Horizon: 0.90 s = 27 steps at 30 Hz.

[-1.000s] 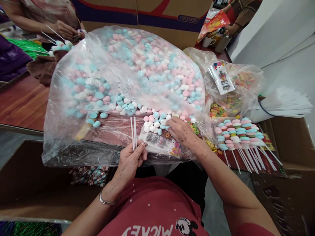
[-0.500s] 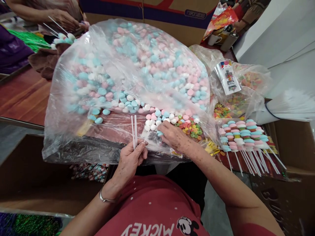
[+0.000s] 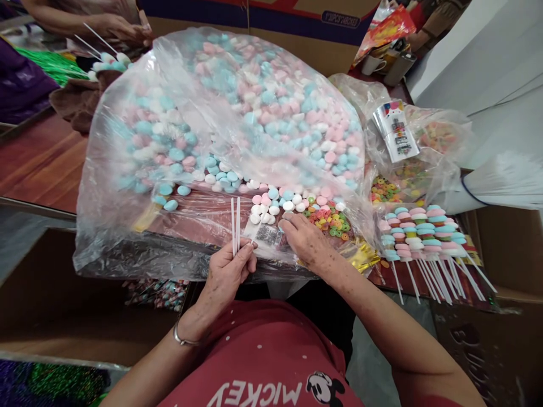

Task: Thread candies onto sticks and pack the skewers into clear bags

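My left hand (image 3: 229,270) is closed around a few thin white sticks (image 3: 233,226), which stand upright above the thumb and fingertips. To its right, my right hand (image 3: 309,242) is pinched, with a sliver of a blue marshmallow (image 3: 281,225) showing at the fingertips; the rest is hidden. Just beyond lie loose white, pink and blue marshmallows (image 3: 274,210). Gummy rings (image 3: 333,221) in red, green, yellow and orange sit beside the right hand. Behind them, a big clear plastic bag (image 3: 106,169) holds a heap of the same marshmallows.
Stacked marshmallow skewers (image 3: 424,232) lie at the right, sticks toward me. Bagged gummy rings (image 3: 384,189) and a silver packet (image 3: 396,133) are behind them. An open cardboard box (image 3: 55,316) stands lower left. Another person's hands (image 3: 123,28) are at the upper left.
My right hand has shifted slightly right, still pinching the blue marshmallow, and uncovers more of a printed label below. The left hand keeps the sticks. The other person's hands have moved.
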Each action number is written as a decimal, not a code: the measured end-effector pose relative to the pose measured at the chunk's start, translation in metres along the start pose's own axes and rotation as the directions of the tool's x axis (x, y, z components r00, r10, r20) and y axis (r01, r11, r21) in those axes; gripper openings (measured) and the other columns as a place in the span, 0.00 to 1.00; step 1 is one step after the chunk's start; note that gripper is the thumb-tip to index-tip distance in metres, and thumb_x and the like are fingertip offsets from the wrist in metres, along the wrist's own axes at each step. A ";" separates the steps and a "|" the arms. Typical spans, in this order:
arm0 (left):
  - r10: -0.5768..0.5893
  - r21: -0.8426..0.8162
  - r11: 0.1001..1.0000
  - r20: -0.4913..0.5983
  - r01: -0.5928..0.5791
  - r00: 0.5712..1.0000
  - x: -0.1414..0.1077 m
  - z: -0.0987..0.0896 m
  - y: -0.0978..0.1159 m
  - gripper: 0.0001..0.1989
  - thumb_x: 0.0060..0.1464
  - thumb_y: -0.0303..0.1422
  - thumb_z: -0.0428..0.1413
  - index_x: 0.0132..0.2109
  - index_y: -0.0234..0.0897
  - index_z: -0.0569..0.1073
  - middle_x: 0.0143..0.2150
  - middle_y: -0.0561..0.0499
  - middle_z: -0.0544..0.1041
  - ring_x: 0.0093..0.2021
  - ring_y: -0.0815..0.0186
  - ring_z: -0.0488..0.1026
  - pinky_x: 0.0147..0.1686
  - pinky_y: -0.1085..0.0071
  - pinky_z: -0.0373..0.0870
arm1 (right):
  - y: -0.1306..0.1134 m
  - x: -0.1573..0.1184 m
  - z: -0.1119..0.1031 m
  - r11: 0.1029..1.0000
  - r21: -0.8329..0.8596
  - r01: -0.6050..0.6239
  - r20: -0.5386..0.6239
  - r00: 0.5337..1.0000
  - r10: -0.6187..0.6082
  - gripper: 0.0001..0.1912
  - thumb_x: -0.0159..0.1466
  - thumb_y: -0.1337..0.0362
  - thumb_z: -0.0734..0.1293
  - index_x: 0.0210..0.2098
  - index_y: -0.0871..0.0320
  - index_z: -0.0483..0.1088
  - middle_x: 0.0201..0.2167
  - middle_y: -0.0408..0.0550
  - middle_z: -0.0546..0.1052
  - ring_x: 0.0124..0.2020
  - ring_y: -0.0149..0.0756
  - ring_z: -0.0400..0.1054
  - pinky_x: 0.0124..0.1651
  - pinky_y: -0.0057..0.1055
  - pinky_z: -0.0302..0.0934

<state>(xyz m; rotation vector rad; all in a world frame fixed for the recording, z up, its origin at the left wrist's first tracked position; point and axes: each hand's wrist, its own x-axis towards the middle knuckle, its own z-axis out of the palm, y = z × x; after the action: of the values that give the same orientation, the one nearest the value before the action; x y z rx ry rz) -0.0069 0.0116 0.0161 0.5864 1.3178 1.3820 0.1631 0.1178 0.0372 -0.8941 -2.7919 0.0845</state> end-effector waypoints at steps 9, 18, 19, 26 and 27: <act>0.015 0.010 1.000 0.028 -0.016 0.999 0.001 -0.006 -0.006 0.14 0.55 0.42 0.60 0.37 0.34 0.75 0.17 0.57 0.68 0.14 0.77 0.55 0.13 0.80 0.48 | 0.019 0.006 -0.003 0.971 0.218 -0.096 -0.015 0.995 0.102 0.12 0.65 0.73 0.60 0.46 0.57 0.70 0.43 0.52 0.76 0.46 0.40 0.68 0.49 0.34 0.62; 0.011 0.030 0.999 0.034 -0.012 0.999 0.001 -0.006 -0.005 0.13 0.55 0.42 0.60 0.36 0.34 0.75 0.18 0.57 0.68 0.14 0.77 0.54 0.13 0.80 0.47 | 0.005 0.006 -0.012 0.999 -0.033 -0.014 0.137 0.990 0.019 0.10 0.65 0.75 0.60 0.42 0.59 0.71 0.37 0.53 0.75 0.42 0.45 0.65 0.45 0.36 0.59; 0.012 0.034 0.999 0.033 -0.014 0.999 0.001 -0.006 -0.005 0.13 0.55 0.42 0.60 0.37 0.34 0.75 0.18 0.57 0.68 0.14 0.77 0.54 0.13 0.80 0.47 | 0.003 0.005 -0.013 0.998 -0.061 -0.005 0.141 0.990 0.014 0.11 0.65 0.75 0.60 0.42 0.59 0.70 0.37 0.53 0.74 0.42 0.45 0.65 0.45 0.36 0.58; 0.031 0.141 0.989 0.067 -0.040 0.997 -0.002 -0.011 -0.005 0.13 0.56 0.42 0.58 0.36 0.35 0.75 0.18 0.57 0.67 0.15 0.76 0.53 0.15 0.78 0.47 | 0.007 0.006 -0.007 0.979 0.090 -0.182 0.065 0.982 0.177 0.12 0.58 0.78 0.61 0.36 0.58 0.68 0.35 0.53 0.75 0.40 0.43 0.66 0.41 0.34 0.59; 0.041 0.176 0.983 0.083 -0.055 0.996 -0.003 -0.011 -0.006 0.13 0.57 0.41 0.58 0.34 0.35 0.75 0.19 0.57 0.67 0.16 0.75 0.53 0.16 0.77 0.47 | 0.010 0.006 -0.006 0.948 0.194 -0.253 0.040 0.967 0.250 0.11 0.56 0.77 0.62 0.35 0.57 0.68 0.34 0.51 0.75 0.38 0.41 0.67 0.40 0.33 0.59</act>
<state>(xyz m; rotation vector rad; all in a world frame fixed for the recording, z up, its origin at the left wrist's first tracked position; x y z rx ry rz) -0.0139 0.0037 0.0090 0.7903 1.3793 1.2739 0.1653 0.1287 0.0426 -1.1947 -2.6082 0.4015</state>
